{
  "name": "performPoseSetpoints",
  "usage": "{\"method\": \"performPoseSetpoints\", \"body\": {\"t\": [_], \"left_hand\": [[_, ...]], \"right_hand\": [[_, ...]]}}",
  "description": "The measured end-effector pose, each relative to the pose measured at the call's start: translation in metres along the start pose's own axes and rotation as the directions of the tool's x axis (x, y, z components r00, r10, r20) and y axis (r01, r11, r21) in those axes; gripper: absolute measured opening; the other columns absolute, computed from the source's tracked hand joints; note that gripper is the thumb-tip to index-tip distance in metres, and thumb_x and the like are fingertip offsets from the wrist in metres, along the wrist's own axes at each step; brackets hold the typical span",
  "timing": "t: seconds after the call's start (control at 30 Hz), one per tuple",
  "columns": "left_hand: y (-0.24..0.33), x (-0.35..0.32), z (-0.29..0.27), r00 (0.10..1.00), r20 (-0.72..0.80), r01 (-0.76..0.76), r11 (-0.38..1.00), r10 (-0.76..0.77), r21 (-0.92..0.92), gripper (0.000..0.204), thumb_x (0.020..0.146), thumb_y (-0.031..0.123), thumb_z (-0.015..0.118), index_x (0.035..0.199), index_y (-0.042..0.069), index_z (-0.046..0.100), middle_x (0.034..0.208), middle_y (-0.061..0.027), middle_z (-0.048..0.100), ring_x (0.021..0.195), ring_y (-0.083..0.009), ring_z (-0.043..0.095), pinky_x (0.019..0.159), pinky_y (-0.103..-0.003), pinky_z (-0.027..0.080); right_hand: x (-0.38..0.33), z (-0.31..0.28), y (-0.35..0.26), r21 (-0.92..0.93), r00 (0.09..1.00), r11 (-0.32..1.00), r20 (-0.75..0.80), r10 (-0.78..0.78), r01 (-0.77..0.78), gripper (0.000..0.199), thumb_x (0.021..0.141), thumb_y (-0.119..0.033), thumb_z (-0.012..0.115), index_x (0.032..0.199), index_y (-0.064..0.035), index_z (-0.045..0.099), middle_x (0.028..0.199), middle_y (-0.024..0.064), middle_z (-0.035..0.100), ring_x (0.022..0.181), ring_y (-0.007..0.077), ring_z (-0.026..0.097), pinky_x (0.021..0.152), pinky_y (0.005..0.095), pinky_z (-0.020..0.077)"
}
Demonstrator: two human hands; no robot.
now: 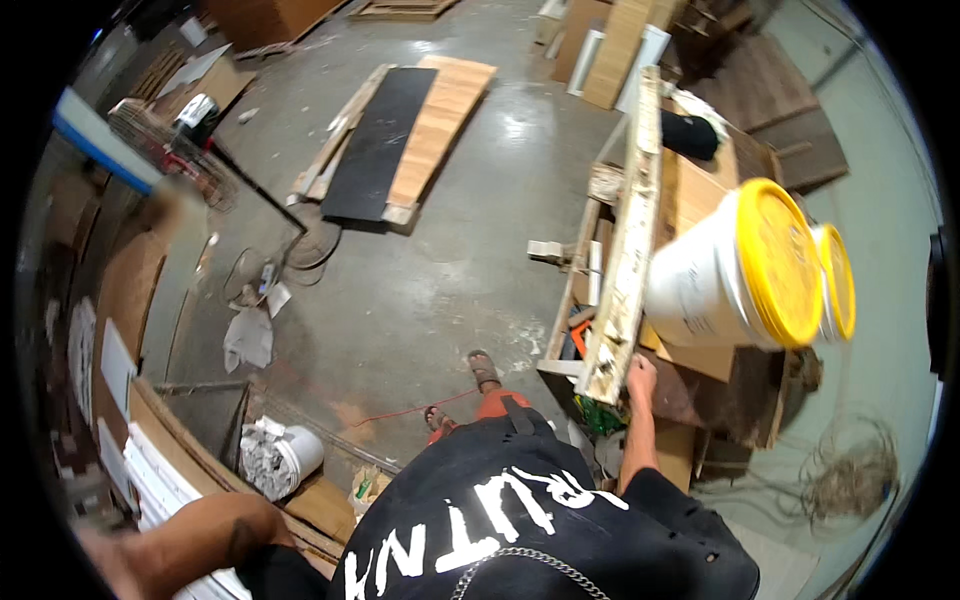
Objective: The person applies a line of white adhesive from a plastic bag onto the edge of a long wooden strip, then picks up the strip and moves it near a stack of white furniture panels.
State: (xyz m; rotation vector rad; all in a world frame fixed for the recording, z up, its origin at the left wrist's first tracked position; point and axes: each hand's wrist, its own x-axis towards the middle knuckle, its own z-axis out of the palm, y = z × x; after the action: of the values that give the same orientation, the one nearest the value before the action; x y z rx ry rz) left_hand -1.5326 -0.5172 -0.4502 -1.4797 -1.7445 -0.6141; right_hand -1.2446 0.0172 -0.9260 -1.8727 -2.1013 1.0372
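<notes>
My right hand [642, 379] is by the near end of a long, paint-spattered wooden beam [630, 240], which runs along the edge of a workbench. Its fingers look curled, and whatever they may hold is hidden. Just beyond the hand stands a white bucket [700, 275] with a yellow lid, on a light board [702, 358] lying on the bench. My left arm [205, 535] is bent at the lower left, with the hand itself beyond the dark rim of the view.
A second yellow-lidded bucket [838, 283] stands behind the first. Black and light wood panels [378, 150] lie on the floor ahead. A pole on a round base [312, 245] stands at the left. Near my left arm sits a white bucket of crumpled material [300, 453]. A red cord [400, 412] crosses by my feet.
</notes>
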Motion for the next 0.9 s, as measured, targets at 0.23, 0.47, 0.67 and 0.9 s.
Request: {"method": "performPoseSetpoints", "body": {"t": [0.23,0.47,0.67,0.9], "left_hand": [[-0.002,-0.273,0.208,0.103,0.304,0.962,0.172,-0.947,0.210,0.028,0.089,0.024,0.050,0.081,-0.002,0.059,0.074,-0.0198,0.059,0.068,-0.0302,0.057,0.062,-0.039,0.045],[0.256,-0.530,0.231,-0.832,0.479,0.280,-0.957,-0.281,-0.076,0.025,0.088,0.028,0.049,0.074,0.009,0.059,0.062,-0.0035,0.056,0.044,-0.0123,0.048,0.041,-0.027,0.036],[0.288,-0.633,0.217,-0.591,0.340,0.449,-0.648,-0.732,-0.615,0.016,0.081,0.023,0.054,0.072,0.011,0.060,0.064,-0.0023,0.058,0.059,-0.0155,0.056,0.050,-0.034,0.042],[0.182,-0.708,0.257,-0.865,0.003,0.292,-0.509,-0.501,-0.809,0.026,0.086,0.029,0.059,0.087,0.005,0.067,0.078,-0.0093,0.065,0.064,-0.0208,0.061,0.059,-0.034,0.049]], "right_hand": [[0.056,0.022,0.019,-0.374,0.975,0.902,0.039,-0.218,0.217,0.033,0.083,-0.023,0.050,0.102,0.0014,0.063,0.099,0.0228,0.063,0.091,0.0395,0.059,0.081,0.0411,0.0462],[0.063,0.124,-0.230,-0.191,0.704,0.682,0.291,-0.648,0.706,0.032,0.090,-0.023,0.048,0.104,0.0043,0.057,0.100,0.0197,0.061,0.092,0.0342,0.058,0.080,0.0386,0.0447],[-0.012,0.330,-0.369,0.046,0.200,0.282,0.598,-0.776,0.958,0.032,0.086,-0.032,0.052,0.079,-0.0047,0.067,0.066,0.0105,0.065,0.063,0.0242,0.061,0.063,0.0385,0.0467],[-0.267,0.568,-0.527,0.171,-0.126,0.085,0.915,-0.384,0.982,0.026,0.087,-0.020,0.052,0.106,-0.0057,0.062,0.078,0.0093,0.064,0.062,0.0166,0.056,0.059,0.0339,0.0459]]}}
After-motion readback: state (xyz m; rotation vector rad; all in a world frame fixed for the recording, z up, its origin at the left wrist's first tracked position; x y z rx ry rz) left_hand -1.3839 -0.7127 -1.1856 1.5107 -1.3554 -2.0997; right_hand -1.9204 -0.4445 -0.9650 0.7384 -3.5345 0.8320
